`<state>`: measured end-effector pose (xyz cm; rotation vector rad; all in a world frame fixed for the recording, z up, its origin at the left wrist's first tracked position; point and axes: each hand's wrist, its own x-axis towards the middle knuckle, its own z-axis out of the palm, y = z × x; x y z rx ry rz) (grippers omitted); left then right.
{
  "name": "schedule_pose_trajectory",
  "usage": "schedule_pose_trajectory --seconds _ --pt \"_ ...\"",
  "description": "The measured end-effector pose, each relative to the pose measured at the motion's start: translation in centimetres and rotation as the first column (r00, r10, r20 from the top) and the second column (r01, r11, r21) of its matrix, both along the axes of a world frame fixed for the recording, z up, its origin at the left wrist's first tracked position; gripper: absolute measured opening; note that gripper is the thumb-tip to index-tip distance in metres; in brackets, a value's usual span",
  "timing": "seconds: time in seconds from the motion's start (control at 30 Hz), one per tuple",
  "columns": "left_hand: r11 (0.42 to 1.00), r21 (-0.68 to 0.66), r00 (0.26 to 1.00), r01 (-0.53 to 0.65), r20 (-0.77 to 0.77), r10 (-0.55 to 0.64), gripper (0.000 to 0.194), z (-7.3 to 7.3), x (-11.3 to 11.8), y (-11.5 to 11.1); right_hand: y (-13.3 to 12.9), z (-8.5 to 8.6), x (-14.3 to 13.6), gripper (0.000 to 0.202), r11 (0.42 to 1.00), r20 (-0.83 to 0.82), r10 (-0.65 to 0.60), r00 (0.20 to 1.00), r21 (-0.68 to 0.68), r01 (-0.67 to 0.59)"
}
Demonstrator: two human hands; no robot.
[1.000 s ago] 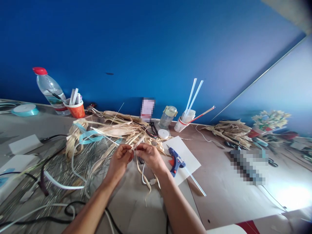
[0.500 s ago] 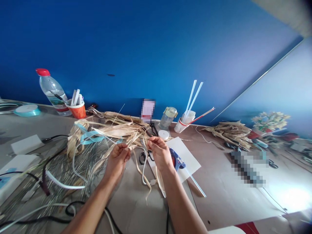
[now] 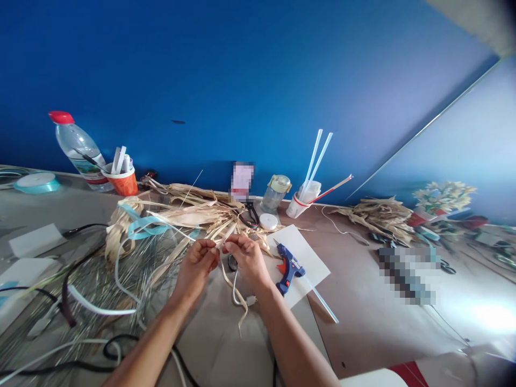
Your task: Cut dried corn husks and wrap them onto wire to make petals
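Black cords, loose wires and a blue glue gun on white paper crowd the tabletop. Crinkled, straw-coloured husks lie just beyond. Forearms angle inward; left hand and right hand nearly meet, fingertips pinching a thin pale piece, mostly hidden, between them.

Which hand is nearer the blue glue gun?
Right. The right hand is left of the blue glue gun; the left hand is farther left, beyond the right one.
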<state>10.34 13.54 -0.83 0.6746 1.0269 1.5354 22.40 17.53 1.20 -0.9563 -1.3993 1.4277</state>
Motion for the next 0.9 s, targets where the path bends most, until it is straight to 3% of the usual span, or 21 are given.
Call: schedule_pose_trajectory --seconds 0.27,0.67,0.9 --pt "1.0 -0.017 0.995 0.004 -0.103 -0.005 0.026 0.03 0.35 -0.15 0.04 -0.18 0.19 0.014 0.998 -0.023 0.062 0.998 -0.019 -0.063" --pt "0.998 0.06 0.969 -0.008 -0.248 0.023 0.019 -0.76 0.29 -0.22 -0.16 -0.09 -0.02 0.016 0.999 0.01 0.046 0.999 -0.028 -0.046" --pt "1.0 0.03 0.982 -0.008 -0.19 0.014 0.021 -0.01 0.66 -0.52 -0.18 -0.34 -0.02 0.019 0.997 -0.037 0.055 0.998 -0.049 -0.057"
